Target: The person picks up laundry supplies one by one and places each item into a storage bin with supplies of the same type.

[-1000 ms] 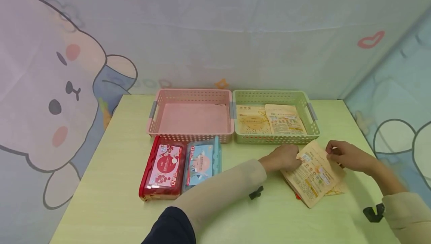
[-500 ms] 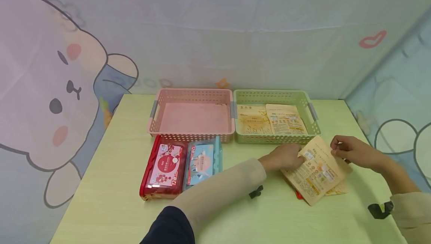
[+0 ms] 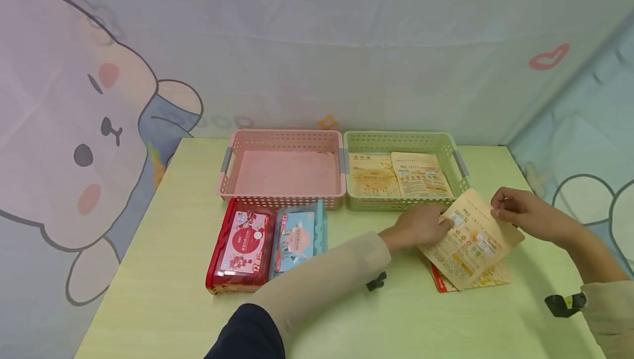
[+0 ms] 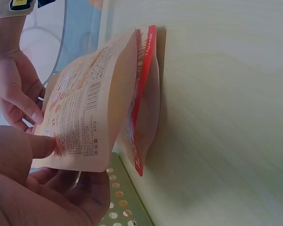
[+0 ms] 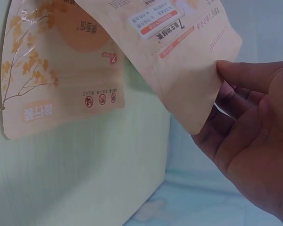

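Note:
Between both hands is a flat tan paper-like pouch printed with small text, tilted up off the table. My left hand pinches its left edge, thumb on the printed face and fingers behind, as the left wrist view shows on the pouch. My right hand pinches the opposite edge between thumb and fingers; in the right wrist view that hand grips near a corner. Beneath lies a second pouch, with a red edge and a yellow leaf print, partly hidden by the first.
Behind the hands stands a green basket with similar tan pouches lying in it. A pink basket adjoins it on the left. In front of that are a red-lidded box and a blue box.
The held pouch has risen and shifted slightly back and right, uncovering more of the red-edged pouch below. My right hand has moved up and right with it; the left has moved slightly.

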`<action>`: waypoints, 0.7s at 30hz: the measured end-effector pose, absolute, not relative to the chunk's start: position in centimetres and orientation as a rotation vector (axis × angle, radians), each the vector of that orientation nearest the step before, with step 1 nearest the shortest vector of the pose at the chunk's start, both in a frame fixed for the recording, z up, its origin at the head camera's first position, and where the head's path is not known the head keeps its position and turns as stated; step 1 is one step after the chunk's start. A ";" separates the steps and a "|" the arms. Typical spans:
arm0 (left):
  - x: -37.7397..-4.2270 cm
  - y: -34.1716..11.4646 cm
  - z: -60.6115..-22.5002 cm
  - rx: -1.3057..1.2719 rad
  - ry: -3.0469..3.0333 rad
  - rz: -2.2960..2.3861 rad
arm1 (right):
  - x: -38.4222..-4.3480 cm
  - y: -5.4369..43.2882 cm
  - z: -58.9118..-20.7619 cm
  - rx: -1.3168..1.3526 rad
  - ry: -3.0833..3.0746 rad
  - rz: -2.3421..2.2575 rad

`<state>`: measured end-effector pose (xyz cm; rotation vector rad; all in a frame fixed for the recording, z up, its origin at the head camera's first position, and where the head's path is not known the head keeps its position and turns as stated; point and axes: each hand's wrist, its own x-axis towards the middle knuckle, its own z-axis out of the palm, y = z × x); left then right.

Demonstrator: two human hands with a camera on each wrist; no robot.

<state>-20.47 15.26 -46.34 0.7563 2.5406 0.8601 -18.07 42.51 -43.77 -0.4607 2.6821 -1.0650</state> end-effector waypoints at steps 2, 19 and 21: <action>-20.6 15.2 -46.2 0.745 2.548 0.876 | -18.1 42.4 -43.6 -0.463 2.698 -1.066; -21.4 14.5 -45.7 0.791 2.560 0.897 | -18.4 41.5 -42.5 -0.486 2.778 -1.108; -21.5 14.5 -45.7 0.799 2.567 0.893 | -18.4 41.5 -42.3 -0.449 2.797 -1.092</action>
